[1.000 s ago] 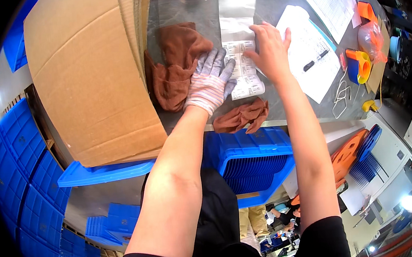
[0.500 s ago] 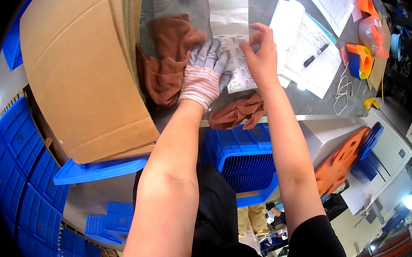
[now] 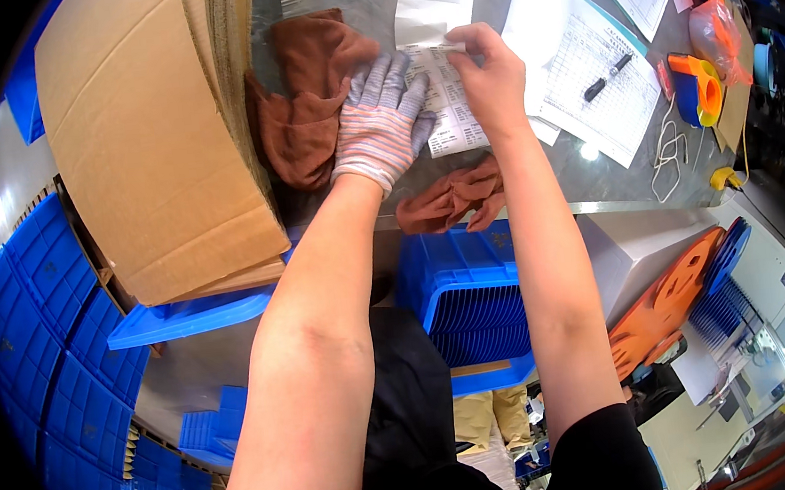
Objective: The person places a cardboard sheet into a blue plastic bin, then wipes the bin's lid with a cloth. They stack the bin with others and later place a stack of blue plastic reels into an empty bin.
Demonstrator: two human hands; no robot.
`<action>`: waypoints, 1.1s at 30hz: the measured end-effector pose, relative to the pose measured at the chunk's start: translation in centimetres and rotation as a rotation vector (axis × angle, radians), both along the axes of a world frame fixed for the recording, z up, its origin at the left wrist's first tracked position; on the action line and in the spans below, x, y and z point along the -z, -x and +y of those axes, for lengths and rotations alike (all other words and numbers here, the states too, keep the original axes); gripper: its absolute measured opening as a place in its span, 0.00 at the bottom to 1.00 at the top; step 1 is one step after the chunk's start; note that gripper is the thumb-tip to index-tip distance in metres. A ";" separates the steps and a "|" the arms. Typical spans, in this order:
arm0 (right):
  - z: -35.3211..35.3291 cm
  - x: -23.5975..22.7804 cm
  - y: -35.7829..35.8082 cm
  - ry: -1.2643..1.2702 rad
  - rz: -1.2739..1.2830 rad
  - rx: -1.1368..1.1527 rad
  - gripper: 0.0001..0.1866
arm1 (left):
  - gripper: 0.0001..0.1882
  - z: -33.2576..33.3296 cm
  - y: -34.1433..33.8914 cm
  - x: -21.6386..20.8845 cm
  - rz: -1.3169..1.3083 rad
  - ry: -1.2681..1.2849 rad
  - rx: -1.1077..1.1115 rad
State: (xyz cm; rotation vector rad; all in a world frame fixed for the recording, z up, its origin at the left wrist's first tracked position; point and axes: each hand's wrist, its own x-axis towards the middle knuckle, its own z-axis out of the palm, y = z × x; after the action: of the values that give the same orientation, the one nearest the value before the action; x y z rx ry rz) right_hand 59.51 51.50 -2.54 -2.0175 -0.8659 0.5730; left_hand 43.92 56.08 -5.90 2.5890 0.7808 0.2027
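Your gloved left hand (image 3: 381,121) lies flat along the left edge of the printed paper strip (image 3: 453,112), its fingers slightly apart and gripping nothing, with only the fingertips and thumb over the print. Your bare right hand (image 3: 497,74) has its thumb and forefinger pressed together on the strip's right edge, at a crease between the printed near part and the blank far part (image 3: 435,0).

The strip runs toward you down the middle of the bench (image 3: 627,175), and the printed near end lies flat. As far as can be judged, the handling is partway: the strip is laid out, steadied on the left and pinched on the right. You show no detached piece set aside, so parting the two halves looks undone, though whether the crease has begun to tear cannot be told.

To the left of the strip, a large brown cloth (image 3: 298,103) sits against your glove; a smaller brown cloth (image 3: 454,196) lies just nearer than the strip's end. On the right, a written form (image 3: 578,62) with a black pen (image 3: 608,78) on it has no hand upon it.
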 end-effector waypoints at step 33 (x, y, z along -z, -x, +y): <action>0.7 1.0 -1.4 -0.016 -0.107 -0.191 0.09 | 0.26 0.0 0.0 -0.1 0.023 -0.025 0.010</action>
State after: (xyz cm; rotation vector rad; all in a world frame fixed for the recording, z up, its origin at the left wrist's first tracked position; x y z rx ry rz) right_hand 60.91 52.16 -3.56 -1.9779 -1.1325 0.5650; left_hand 43.87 56.04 -5.82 2.6226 0.7783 0.1815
